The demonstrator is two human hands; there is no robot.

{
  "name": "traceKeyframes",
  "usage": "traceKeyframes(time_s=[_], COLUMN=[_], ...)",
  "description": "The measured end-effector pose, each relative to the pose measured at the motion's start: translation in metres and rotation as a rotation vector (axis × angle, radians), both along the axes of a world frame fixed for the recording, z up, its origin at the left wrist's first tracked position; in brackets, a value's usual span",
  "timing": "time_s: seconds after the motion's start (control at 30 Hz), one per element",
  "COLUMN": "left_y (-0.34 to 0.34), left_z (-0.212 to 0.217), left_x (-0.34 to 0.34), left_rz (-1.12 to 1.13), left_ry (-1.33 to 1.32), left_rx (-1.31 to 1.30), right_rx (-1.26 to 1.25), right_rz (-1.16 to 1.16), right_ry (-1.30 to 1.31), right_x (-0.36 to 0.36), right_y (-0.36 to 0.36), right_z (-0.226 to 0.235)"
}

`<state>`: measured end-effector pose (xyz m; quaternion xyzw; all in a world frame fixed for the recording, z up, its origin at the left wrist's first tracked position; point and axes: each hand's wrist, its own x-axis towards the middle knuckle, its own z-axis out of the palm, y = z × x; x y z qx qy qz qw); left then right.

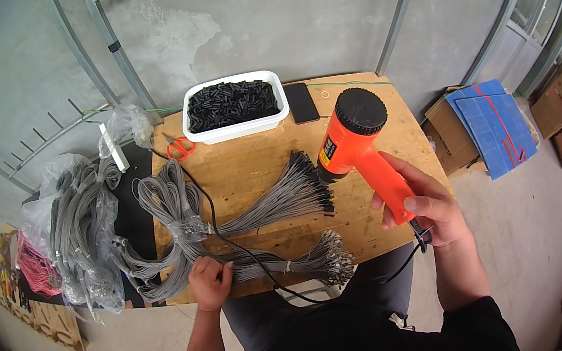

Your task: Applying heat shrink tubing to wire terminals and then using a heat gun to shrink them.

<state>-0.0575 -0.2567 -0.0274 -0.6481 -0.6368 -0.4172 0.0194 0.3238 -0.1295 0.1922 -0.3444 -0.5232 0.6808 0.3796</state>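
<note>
– Clamped firmly in the right hand (pixel 437 211)?
– By its handle, an orange plastic, black-capped heat gun (pixel 376 172), raised over the right side of the brown wooden table (pixel 235 160), nozzle (pixel 329 171) toward a fanned bundle of black-tipped grey cables (pixel 274 202).
– And with the left hand (pixel 210 282)?
– Fingers curled at a lower bundle of pale-tipped grey cables (pixel 301 264), by the table's near edge; closed on it or merely resting, impossible to tell.
– Near the far edge?
– Left to right: orange-handled scissors (pixel 182 147), a white plastic tub (pixel 242 132) of short black tubes (pixel 230 104), a flat black phone (pixel 302 103).
</note>
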Motion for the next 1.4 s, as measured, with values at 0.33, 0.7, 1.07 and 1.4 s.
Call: traceKeyframes(time_s=[0.33, 0.7, 1.07, 1.4], left_y=[0.001, 0.001, 0.001, 0.001], left_z=[0.0, 0.001, 0.0, 0.0], left_x=[-0.001, -0.001, 0.0, 0.0], left_rz=[-0.011, -0.042, -0.024, -0.031], left_ry=[0.029, 0.008, 0.011, 0.012], left_rx=[-0.004, -0.004, -0.021, -0.022], right_rx=[0.007, 0.008, 0.01, -0.027], right_rz=[0.033, 0.045, 0.03, 0.108], right_ry=[0.029, 0.03, 0.036, 0.059], right_x=[-0.002, 0.001, 0.005, 0.014], right_y=[0.004, 0.003, 0.004, 0.006], right_z=[-0.002, -0.003, -0.006, -0.007])
